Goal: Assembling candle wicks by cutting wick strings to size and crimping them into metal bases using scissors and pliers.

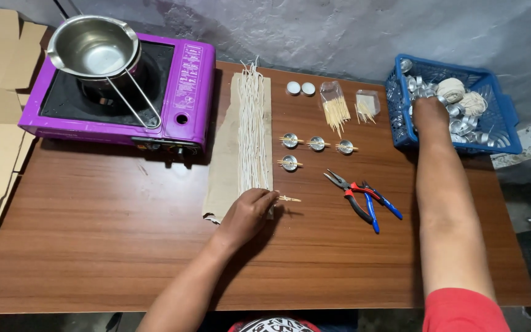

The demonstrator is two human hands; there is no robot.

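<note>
Nearest the near edge, the left hand [248, 214] pinches the near ends of the wicks [253, 132], which lie in a long bundle on brown paper [223, 166] at the counter [93, 246] middle; a small stick [290, 198] lies just beside its fingertips. Reaching to the far right corner, the right hand [428, 114] is down in the blue basket [505, 117] among metal cups [462, 129] and twine balls [462, 95]; I cannot tell whether it grips anything. I judge this a fetching step: a cup wants lifting clear of the basket wall. 4 cups with sticks [314, 144] lie mid-counter, pliers [361, 197] between the arms. Stove [182, 92] and pot [93, 46] sit far left.
</note>
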